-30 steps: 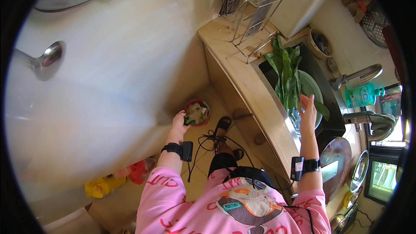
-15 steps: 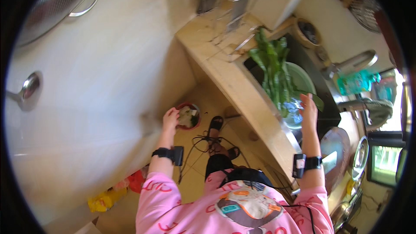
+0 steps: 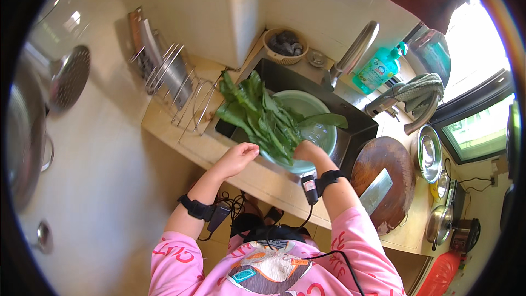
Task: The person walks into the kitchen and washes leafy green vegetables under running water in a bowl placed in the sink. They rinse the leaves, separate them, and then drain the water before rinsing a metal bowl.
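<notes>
Leafy greens [image 3: 252, 109] lie across a pale green basin [image 3: 319, 137] inside the dark sink [image 3: 359, 134]. My left hand [image 3: 238, 156], fingers curled together with nothing visible in them, is at the sink's front edge, left of the stems. My right hand [image 3: 308, 151] is closed at the stem ends over the basin, its fingertips partly hidden.
Wire knife racks [image 3: 170, 77] stand left of the sink. Behind it are a faucet [image 3: 350, 49], teal pump bottle [image 3: 375, 74] and basket [image 3: 276, 49]. A round cutting board [image 3: 386, 164] with cleaver [image 3: 372, 192] sits right, beside metal bowls [image 3: 430, 153]. Utensils [image 3: 68, 79] hang at left.
My view has turned toward the sink. My left hand has left the red-rimmed bin on the floor and is now at the sink edge; my right hand has moved onto the stem ends.
</notes>
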`<action>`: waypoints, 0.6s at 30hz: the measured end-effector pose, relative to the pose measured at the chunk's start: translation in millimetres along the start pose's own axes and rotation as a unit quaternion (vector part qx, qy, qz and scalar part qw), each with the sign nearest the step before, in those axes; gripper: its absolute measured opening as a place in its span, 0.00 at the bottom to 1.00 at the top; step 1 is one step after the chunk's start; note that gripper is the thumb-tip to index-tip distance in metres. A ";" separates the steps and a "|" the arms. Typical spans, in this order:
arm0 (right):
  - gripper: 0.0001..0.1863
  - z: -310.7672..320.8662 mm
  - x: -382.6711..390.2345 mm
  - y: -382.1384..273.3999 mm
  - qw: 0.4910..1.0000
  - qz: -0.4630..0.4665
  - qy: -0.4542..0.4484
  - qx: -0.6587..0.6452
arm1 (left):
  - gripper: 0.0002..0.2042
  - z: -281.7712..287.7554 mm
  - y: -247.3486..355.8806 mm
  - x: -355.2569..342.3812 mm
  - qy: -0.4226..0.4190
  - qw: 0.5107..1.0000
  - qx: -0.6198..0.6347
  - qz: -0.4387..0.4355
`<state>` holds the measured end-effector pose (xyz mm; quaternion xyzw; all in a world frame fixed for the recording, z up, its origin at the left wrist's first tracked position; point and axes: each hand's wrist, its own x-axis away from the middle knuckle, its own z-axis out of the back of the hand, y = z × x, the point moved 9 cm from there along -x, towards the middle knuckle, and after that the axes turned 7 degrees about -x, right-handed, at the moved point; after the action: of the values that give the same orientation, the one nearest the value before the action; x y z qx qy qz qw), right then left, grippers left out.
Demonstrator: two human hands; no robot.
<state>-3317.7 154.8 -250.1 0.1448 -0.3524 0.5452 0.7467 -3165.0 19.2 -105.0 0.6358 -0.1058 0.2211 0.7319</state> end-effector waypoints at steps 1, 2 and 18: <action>0.20 -6.0 -2.3 10.1 0.997 -0.052 -0.016 -0.058 | 0.17 1.6 4.0 -17.5 0.002 1.000 -0.012 -0.007; 0.22 -8.6 -5.3 11.1 0.995 -0.050 -0.040 -0.073 | 0.17 2.6 2.2 -34.4 0.002 1.000 -0.010 0.013; 0.26 -26.2 -21.7 38.7 0.929 -0.191 -0.153 -0.278 | 0.21 38.8 40.1 -49.0 -0.085 0.991 -0.098 -0.044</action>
<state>-3346.9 169.2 -290.0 0.0782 -0.5653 0.2435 0.7842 -3221.6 -24.2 -84.4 0.5819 -0.1604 0.1222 0.7879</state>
